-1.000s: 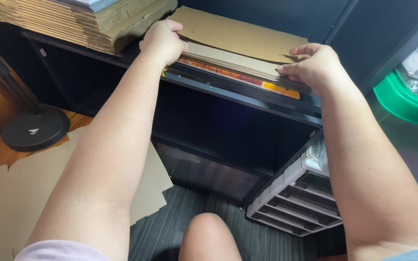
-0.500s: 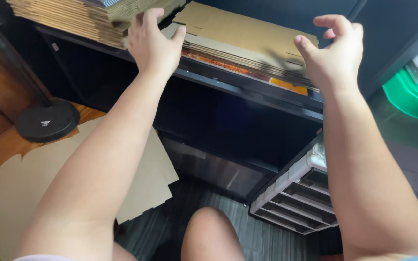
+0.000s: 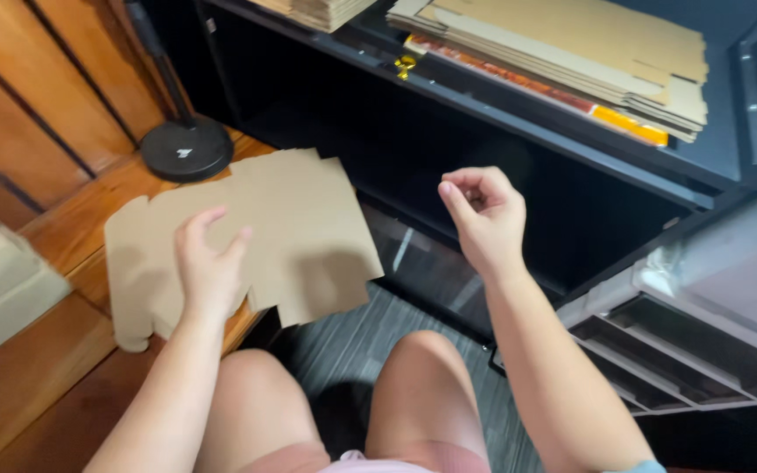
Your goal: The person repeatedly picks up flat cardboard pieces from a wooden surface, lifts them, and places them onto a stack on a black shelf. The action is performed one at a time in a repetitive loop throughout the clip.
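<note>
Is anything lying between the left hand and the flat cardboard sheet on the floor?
Nothing visible. The left hand is right over the flat cardboard sheet, fingers spread above its bare surface. The round black stand base sits beyond the sheet's far edge. The right hand hangs loosely curled, empty, off to the side.

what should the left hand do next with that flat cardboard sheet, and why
Probably lower the left hand and grip the flat cardboard sheet. It hovers open over the sheet lying on the wooden floor, while the right hand is loosely curled and empty.
</note>
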